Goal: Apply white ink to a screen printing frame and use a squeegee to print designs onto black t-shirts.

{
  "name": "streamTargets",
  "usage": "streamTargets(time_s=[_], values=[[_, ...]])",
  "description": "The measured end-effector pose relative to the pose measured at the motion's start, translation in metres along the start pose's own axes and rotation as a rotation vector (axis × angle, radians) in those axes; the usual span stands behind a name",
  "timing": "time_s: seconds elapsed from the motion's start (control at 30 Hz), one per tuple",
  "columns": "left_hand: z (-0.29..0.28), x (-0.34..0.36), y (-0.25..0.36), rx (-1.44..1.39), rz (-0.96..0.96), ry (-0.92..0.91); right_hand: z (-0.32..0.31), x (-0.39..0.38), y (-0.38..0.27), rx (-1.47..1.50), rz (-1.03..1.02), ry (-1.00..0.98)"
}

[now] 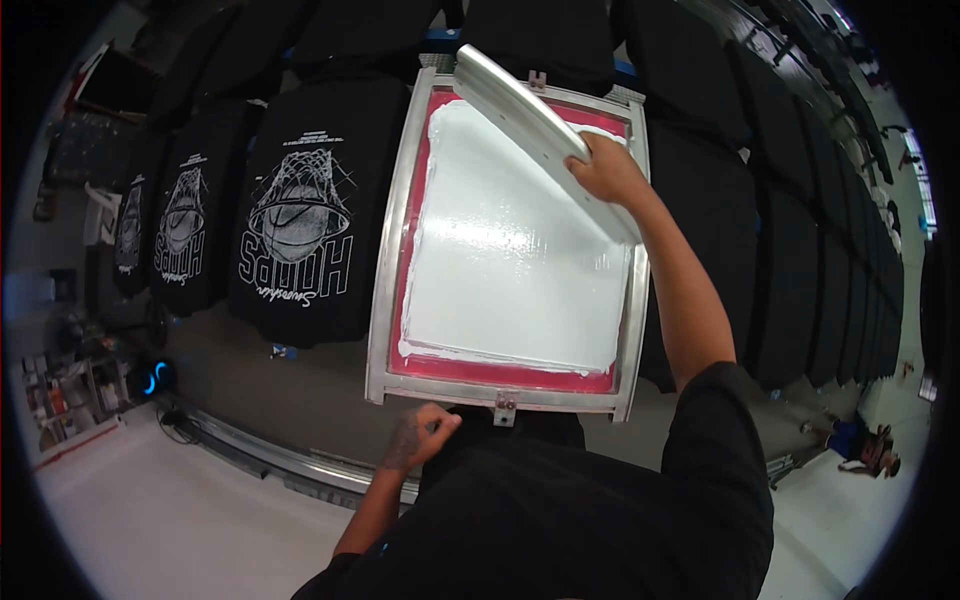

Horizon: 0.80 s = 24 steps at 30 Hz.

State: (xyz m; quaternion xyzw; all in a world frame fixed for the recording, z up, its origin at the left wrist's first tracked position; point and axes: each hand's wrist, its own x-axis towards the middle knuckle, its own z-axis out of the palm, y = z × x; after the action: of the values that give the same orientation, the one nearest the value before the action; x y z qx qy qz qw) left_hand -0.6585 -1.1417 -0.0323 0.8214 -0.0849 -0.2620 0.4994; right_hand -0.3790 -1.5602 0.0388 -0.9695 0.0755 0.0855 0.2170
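Observation:
My right hand [607, 168] is wrapped round the right part of a long silver squeegee [515, 100]. The squeegee lies aslant over the far end of a screen-printing frame [381, 300], its left end pointing away from me. Glossy white ink [500, 250] covers most of the mesh, with thicker ridges along its edges and a red border [455, 371] around it. Where the blade meets the ink is hidden by its metal holder. Below the frame's near left corner, my left hand [422, 435] is curled closed, apart from the frame, with nothing visible in it.
To the left, black shirts [300, 200] printed with a white basketball design lie on boards in a row. Plain black shirts [700, 230] stretch away to the right. A metal clamp [505, 408] sits at the frame's near edge. Another person [872, 450] is at the far right.

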Motion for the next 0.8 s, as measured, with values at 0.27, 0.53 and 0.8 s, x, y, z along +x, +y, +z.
streamTargets(time_s=[0.27,0.53,0.8], values=[[0.039,-0.013,0.001,-0.061,-0.349,-0.177,0.0,0.112,0.042,-0.15,-0.261,-0.072],[0.053,-0.011,0.003,0.005,-0.463,-0.159,-0.006,0.188,0.064,-0.115,-0.294,-0.36],[0.057,-0.012,0.006,0.019,-0.582,-0.128,0.033,0.247,0.074,-0.044,-0.009,-0.145]])
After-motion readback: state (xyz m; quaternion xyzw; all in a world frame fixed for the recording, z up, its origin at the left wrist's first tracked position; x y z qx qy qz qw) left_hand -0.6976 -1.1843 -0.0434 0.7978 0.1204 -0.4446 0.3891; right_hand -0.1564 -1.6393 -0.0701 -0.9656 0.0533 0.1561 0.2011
